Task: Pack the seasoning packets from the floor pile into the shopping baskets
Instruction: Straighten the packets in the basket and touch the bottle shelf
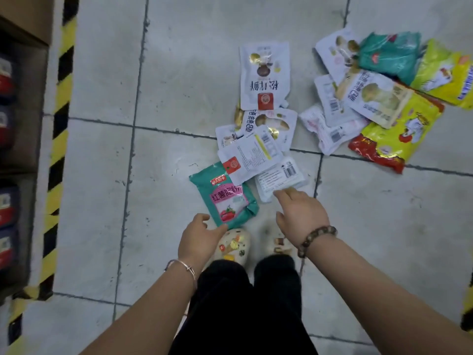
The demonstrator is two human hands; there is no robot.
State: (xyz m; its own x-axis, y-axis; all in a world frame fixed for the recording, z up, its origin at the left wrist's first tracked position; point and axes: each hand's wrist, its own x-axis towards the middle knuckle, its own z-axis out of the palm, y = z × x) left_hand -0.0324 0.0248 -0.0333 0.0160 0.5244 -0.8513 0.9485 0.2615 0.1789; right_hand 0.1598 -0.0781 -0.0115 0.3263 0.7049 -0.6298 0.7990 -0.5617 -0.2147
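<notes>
From the head view, looking down at a pale tiled floor [179, 73], the seasoning packets lie scattered from the centre to the upper right of the frame. Nearest the person, just below centre, a teal packet [226, 193] with a pink label lies flat. A white packet with a red seal [252, 158] overlaps its upper right corner, and a white barcode packet [280, 179] sits just beside it to the right. Above these, a large white mushroom packet [265, 75] lies face up.

In the upper right is a looser heap: a teal bag [391, 55], a yellow bag [445, 75], a yellow-and-red bag [394, 134] and several white packets overlapping one another.

The left hand [202, 237] is at the lower edge of the teal packet with its fingers loosely curled, holding nothing. Its thumb reaches the packet's bottom corner, though I cannot tell if they touch. The right hand [302, 216] is spread open, fingers stretched forward, with the fingertips [281, 193] at the lower edge of the white barcode packet.

A silver bangle [181, 267] circles the left wrist and a bead bracelet [316, 239] the right. Pale decorated shoes [234, 245] show between the arms. Black-and-yellow striped tape [61, 124] runs down the left side, beside shelving [7, 119] with red and blue goods
</notes>
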